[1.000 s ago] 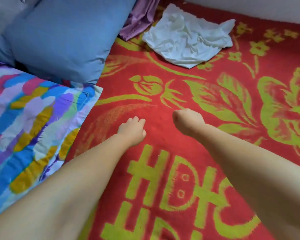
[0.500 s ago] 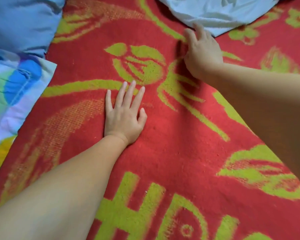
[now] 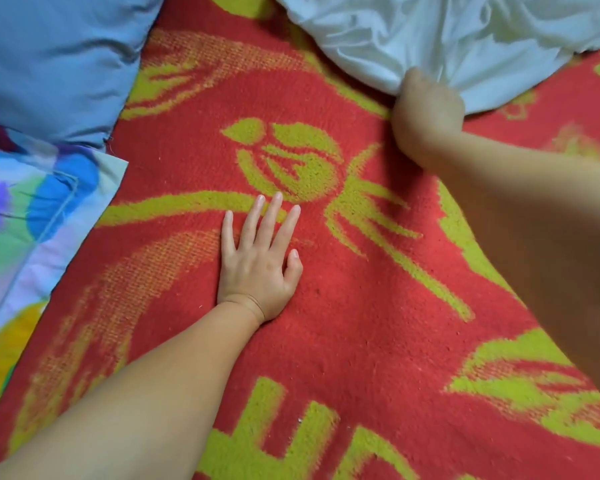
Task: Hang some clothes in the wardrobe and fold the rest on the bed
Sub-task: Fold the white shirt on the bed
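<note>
A crumpled white garment (image 3: pixel 440 32) lies at the top right of the bed, on a red blanket (image 3: pixel 354 334) with yellow-green flowers and letters. My right hand (image 3: pixel 426 116) reaches forward and grips the garment's near edge, with its fingers curled into the cloth. My left hand (image 3: pixel 260 261) lies flat on the blanket in the middle of the view, fingers straight and spread, holding nothing.
A blue pillow (image 3: pixel 56 60) fills the top left corner. Below it at the left edge lies a pillow or quilt with bright multicoloured patches (image 3: pixel 25 233). The red blanket stretches bare across the centre and bottom.
My left hand went from a loose fist to flat on the blanket. My right hand reached forward to the white garment and closed on its edge. The view moved closer.
</note>
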Motion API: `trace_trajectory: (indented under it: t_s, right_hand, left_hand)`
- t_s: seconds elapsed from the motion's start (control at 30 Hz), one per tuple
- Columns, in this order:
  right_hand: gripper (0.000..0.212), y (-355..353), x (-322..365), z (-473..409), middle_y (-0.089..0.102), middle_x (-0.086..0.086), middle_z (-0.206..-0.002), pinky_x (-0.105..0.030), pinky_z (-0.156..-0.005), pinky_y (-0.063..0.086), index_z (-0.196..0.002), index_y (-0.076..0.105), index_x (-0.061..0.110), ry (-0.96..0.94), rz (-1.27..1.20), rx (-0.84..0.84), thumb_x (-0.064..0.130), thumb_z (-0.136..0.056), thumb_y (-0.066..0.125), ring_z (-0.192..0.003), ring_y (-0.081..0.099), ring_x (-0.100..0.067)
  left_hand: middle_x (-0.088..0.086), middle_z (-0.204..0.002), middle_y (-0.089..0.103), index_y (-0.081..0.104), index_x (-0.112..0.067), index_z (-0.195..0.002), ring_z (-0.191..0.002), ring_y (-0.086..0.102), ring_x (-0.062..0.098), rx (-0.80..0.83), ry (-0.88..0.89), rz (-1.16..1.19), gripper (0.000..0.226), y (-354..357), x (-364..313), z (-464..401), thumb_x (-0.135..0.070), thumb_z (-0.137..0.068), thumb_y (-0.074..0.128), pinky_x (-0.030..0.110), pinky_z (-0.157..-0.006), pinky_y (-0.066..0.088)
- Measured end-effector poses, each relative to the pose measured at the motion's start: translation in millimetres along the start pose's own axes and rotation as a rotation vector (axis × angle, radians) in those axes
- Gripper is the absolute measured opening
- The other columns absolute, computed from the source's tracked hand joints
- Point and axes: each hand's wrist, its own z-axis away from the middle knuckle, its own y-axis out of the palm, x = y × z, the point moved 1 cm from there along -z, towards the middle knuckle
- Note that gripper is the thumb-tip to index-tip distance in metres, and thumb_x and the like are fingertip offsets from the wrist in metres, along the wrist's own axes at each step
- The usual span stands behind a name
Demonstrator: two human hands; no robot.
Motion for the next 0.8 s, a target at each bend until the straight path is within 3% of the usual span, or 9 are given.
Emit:
trace_trajectory:
  t_s: [0.13,0.2,0.3,0.37,0.47,0.6,0.7,0.77,0.8]
  right_hand:
    - [0.026,7,22,71,0.065,-0.023,-0.107,-0.039,-0.068,0.038,-0.113,0.051,0.005,-0.062,-0.035,0.020,0.019,-0.096,0.037,-0.099,0.061,-0.043]
    - [0.028,11,32,116,0.066,-0.022,-0.104,-0.038,-0.069,0.040,-0.112,0.052,0.007,-0.093,-0.025,0.076,0.025,-0.096,0.040,-0.097,0.062,-0.041]
    - [0.029,12,36,203,0.067,-0.020,-0.104,-0.038,-0.073,0.044,-0.113,0.052,0.008,-0.143,0.000,0.198,0.029,-0.097,0.040,-0.098,0.062,-0.039]
    - [0.029,9,36,256,0.066,-0.019,-0.106,-0.037,-0.075,0.044,-0.115,0.052,0.009,-0.123,0.013,0.291,0.030,-0.098,0.038,-0.099,0.062,-0.039]
    - [0.034,-10,46,330,0.064,-0.016,-0.114,-0.035,-0.074,0.039,-0.119,0.053,0.012,-0.075,0.029,0.518,0.032,-0.099,0.035,-0.104,0.061,-0.035]
    - [0.037,-54,80,416,0.062,-0.014,-0.118,-0.035,-0.079,0.042,-0.116,0.058,0.009,-0.191,-0.024,0.870,0.028,-0.098,0.031,-0.104,0.058,-0.032]
    - [0.041,-82,97,479,0.060,-0.015,-0.124,-0.032,-0.082,0.040,-0.119,0.057,0.006,-0.178,-0.182,0.934,0.034,-0.098,0.036,-0.110,0.057,-0.032]
    - [0.044,-100,103,518,0.059,-0.015,-0.125,-0.031,-0.081,0.038,-0.120,0.057,0.005,-0.199,-0.202,0.974,0.037,-0.097,0.038,-0.112,0.056,-0.032]
    - [0.043,-105,102,537,0.059,-0.016,-0.124,-0.031,-0.080,0.038,-0.117,0.058,0.004,-0.205,-0.199,0.999,0.036,-0.097,0.038,-0.111,0.056,-0.032]
  left_hand:
    - [0.006,-0.155,0.031,0.038,-0.021,-0.146,-0.143,0.027,0.027,-0.004,0.002,0.008,0.061,2,0,1,-0.036,-0.087,0.031,0.059,-0.114,0.013]
    - [0.006,-0.156,0.029,0.037,-0.020,-0.147,-0.144,0.023,0.026,0.042,-0.025,-0.013,0.061,3,1,-4,-0.038,-0.089,0.030,0.056,-0.115,0.007]
    - [0.009,-0.153,0.032,0.035,-0.016,-0.147,-0.144,0.020,0.026,0.214,-0.049,-0.103,0.058,-9,0,-7,-0.039,-0.094,0.033,0.053,-0.117,0.001]
    - [0.010,-0.153,0.032,0.031,-0.017,-0.148,-0.142,0.023,0.028,0.382,-0.029,-0.102,0.061,-24,-5,6,-0.040,-0.092,0.041,0.048,-0.117,0.010]
    - [0.009,-0.139,0.050,0.047,-0.018,-0.136,-0.124,0.049,0.029,0.620,-0.132,0.289,0.051,-61,-15,70,-0.033,-0.088,0.052,0.037,-0.099,0.041]
    - [-0.012,-0.139,0.047,0.036,-0.029,-0.142,-0.125,0.045,0.011,0.833,-0.613,1.088,0.059,-108,-28,196,-0.038,-0.088,0.060,0.036,-0.095,0.040]
    - [-0.007,-0.145,0.042,0.033,-0.023,-0.143,-0.131,0.040,0.017,0.684,-0.886,1.304,0.059,-121,-17,269,-0.039,-0.093,0.057,0.043,-0.094,0.041]
    - [0.002,-0.145,0.042,0.029,-0.016,-0.144,-0.130,0.044,0.027,0.535,-0.990,1.165,0.063,-127,-7,299,-0.033,-0.092,0.059,0.044,-0.100,0.042]
    - [0.008,-0.145,0.041,0.028,-0.013,-0.144,-0.129,0.044,0.031,0.480,-0.966,0.970,0.065,-130,-4,309,-0.029,-0.090,0.060,0.044,-0.103,0.040]
